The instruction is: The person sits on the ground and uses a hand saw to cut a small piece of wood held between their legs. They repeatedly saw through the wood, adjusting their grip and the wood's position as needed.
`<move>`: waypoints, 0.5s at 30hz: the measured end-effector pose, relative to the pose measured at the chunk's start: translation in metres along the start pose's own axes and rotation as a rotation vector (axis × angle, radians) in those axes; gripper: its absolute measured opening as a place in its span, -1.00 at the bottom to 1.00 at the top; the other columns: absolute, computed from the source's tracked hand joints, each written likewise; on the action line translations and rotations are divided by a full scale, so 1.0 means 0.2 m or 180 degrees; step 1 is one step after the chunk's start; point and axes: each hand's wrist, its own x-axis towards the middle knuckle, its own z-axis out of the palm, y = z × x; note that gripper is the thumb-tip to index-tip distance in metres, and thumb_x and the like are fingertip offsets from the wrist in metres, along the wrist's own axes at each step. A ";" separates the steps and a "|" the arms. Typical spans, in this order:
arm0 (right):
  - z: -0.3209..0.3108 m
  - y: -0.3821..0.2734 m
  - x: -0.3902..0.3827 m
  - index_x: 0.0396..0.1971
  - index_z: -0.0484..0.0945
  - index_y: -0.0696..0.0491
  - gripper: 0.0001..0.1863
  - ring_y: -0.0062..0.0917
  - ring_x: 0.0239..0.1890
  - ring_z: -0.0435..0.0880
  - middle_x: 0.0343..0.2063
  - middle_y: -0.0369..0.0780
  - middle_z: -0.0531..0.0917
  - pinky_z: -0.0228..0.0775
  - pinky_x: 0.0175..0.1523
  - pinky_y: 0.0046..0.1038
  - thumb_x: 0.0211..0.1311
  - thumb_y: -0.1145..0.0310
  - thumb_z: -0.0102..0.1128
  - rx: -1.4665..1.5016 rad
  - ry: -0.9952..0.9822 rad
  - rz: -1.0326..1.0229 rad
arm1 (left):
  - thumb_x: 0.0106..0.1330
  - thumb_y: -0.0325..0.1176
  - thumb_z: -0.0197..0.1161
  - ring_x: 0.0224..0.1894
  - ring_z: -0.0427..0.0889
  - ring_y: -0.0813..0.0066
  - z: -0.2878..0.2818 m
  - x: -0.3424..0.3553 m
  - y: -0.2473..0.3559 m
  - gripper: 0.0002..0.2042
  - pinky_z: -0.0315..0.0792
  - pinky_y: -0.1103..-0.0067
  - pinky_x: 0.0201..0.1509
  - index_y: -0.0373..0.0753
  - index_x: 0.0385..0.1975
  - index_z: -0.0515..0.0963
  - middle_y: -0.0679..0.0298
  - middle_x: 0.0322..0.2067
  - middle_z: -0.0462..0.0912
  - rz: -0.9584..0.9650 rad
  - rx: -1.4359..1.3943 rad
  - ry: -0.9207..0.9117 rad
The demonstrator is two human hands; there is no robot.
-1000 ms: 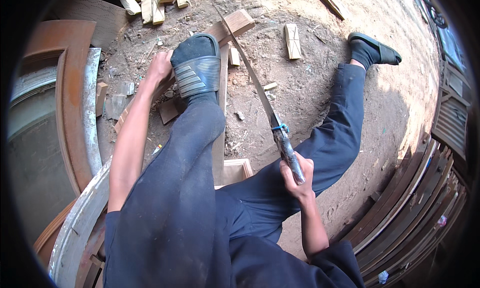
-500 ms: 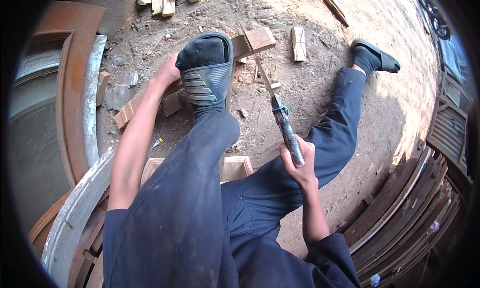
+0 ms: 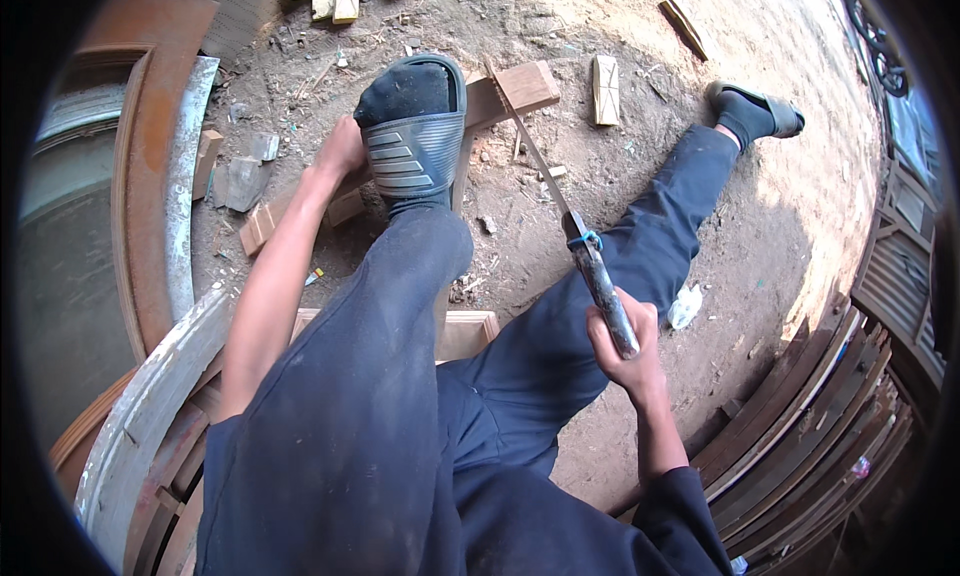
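- Head view, the only one: the person's right hand [image 3: 628, 348] is curled firmly around the grip of a long handsaw [image 3: 569, 221] with a thin, dull metal blade, a mottled dark-and-silver handle and a blue tie [image 3: 586, 239] at the neck.
- The blade slants away to the upper left, crossing a squared reddish-brown timber beam [image 3: 528, 88] near its far right end; I can't tell how deep it sits there.
- That beam runs slantwise over the dirt ground [image 3: 640, 176], passing under a raised foot in a black, ribbed-strap sandal [image 3: 415, 158].
- The left hand [image 3: 342, 148] is at the beam, just left of that sandal; its fingers are mostly out of sight, so I can't tell how far they are closed or what they grip.
- A pale rectangular wood block [image 3: 606, 91] with dark lines lies just beyond the beam's right end.
- Dark planks [image 3: 780, 426] are stacked at right; a brown wooden panel frame [image 3: 165, 46] is at left.
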 end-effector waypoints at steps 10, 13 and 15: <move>0.31 0.01 -0.29 -0.63 0.39 0.18 -0.84 -0.74 -0.75 0.31 -0.81 -0.33 0.37 0.16 -0.60 -0.58 0.10 0.53 0.12 0.0707 0.0884 0.0785 | 0.16 -0.26 0.16 0.20 0.32 -0.01 0.17 -0.02 -0.27 -0.52 0.21 0.31 0.28 -0.26 0.11 0.35 -0.05 0.15 0.36 -0.0332 0.0473 0.0077; 0.30 0.05 -0.33 -0.56 0.41 0.20 -0.87 -0.77 -0.70 0.24 -0.78 -0.36 0.33 0.10 -0.59 -0.59 0.13 0.51 0.12 0.1188 0.1060 0.1105 | 0.20 -0.31 0.11 0.19 0.32 0.00 0.13 0.10 -0.20 -0.54 0.21 0.30 0.28 -0.23 0.14 0.32 -0.07 0.12 0.37 -0.0006 0.0583 -0.0584; 0.28 0.06 -0.33 -0.51 0.43 0.21 -0.89 -0.77 -0.69 0.24 -0.76 -0.38 0.34 0.10 -0.58 -0.58 0.14 0.51 0.11 0.1266 0.1040 0.1131 | 0.22 -0.33 0.09 0.19 0.32 0.00 0.09 0.13 -0.20 -0.54 0.21 0.29 0.27 -0.22 0.15 0.31 -0.08 0.09 0.38 0.0134 0.0558 -0.0697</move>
